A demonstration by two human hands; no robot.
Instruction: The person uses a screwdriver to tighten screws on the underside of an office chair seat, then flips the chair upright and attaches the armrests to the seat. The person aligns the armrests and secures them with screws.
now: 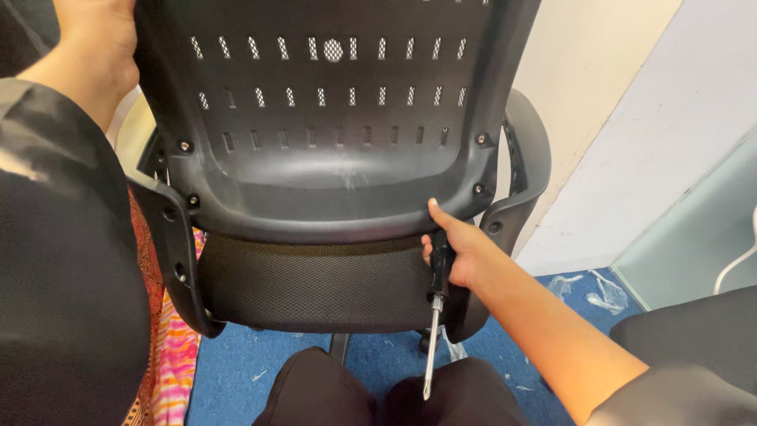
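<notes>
A black office chair fills the view, its plastic backrest shell (331, 150) facing me, with rows of slots and screws at its corners. My left hand (98, 43) grips the backrest's upper left edge. My right hand (456, 251) is at the lower right corner of the backrest, thumb pressed against the shell's edge, fingers wrapped round the black handle of a screwdriver (432, 331) whose metal shaft points down toward me. The mesh seat (315, 284) lies below the shell, between the two armrests (524, 158).
Blue carpet (236, 371) lies under the chair. A cream wall and a pale panel (670, 134) stand at right. An orange and pink patterned cloth (169, 363) hangs at lower left. Bits of clear plastic (599, 292) lie on the carpet at right. My dark-clothed knees are at bottom.
</notes>
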